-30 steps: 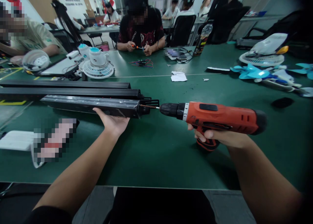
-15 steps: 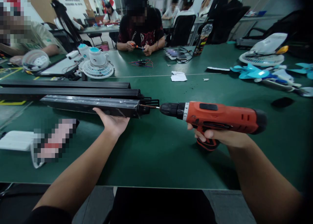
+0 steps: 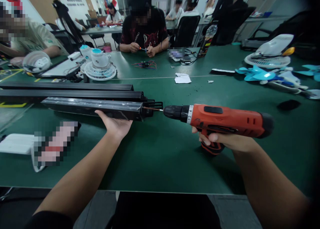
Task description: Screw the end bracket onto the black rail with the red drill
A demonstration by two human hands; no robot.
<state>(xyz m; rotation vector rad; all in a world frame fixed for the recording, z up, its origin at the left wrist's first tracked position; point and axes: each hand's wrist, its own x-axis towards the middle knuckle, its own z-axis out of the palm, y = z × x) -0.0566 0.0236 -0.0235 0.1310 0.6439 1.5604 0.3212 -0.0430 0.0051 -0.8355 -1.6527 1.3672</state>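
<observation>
My right hand [image 3: 220, 140] is wrapped round the grip of an orange and black cordless drill [image 3: 227, 119], which points left. From its chuck a thin bit [image 3: 156, 109] reaches the end of a long black rectangular bar [image 3: 92, 106]; whether the tip sits in a screw I cannot make out. My left hand [image 3: 116, 124] grips that bar from below near its right end, thumb along the near side, the other fingers hidden under it. Right behind lie two more long black bars [image 3: 62, 94], parallel to it.
A phone [image 3: 58, 142] and a white object [image 3: 17, 143] lie at left on the green table [image 3: 160, 162]. Fan parts [image 3: 100, 67] stand beyond the bars, blue fan blades [image 3: 257, 73] at right. White paper [image 3: 182, 78] lies mid-table. Across sits a person [image 3: 143, 29] holding a small screwdriver.
My hands, the drill and the bar hold almost the same place; the drill's rear has dipped very slightly. Across the table, the person's hands have shifted a little on the screwdriver.
</observation>
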